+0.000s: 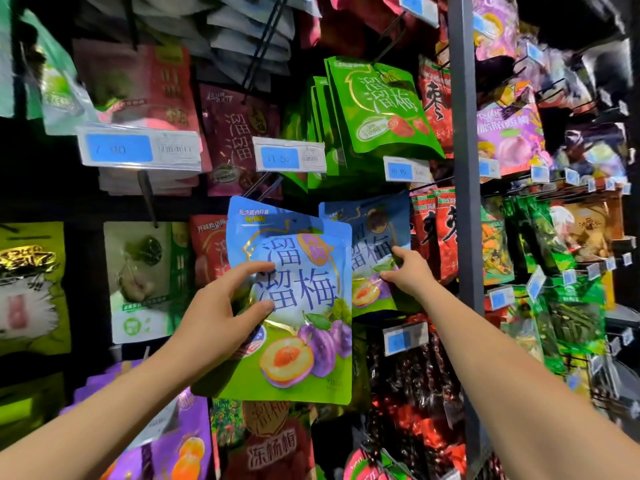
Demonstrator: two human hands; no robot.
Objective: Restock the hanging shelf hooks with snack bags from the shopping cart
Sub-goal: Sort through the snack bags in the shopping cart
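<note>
Where the shelf wall (464,168) stood: it was crowded with hanging snack packets and price tags.
held blue bag (301,306): it was upright before the shelf, its top just below a hook (263,188), and seemingly not yet hung.
handling: the bag was probably light, soft and slick foil that crumples easily, so it was best taken by a side edge, leaving the top free.
hung blue bag (374,237): it sat just behind and to the right, partly overlapped.
left hand (214,320): its fingers were curled on the held blue bag's left edge.
right hand (408,275): well apart from the other, its forefinger and thumb lay on the hung blue bag, and whether it gripped could not be told.
</note>
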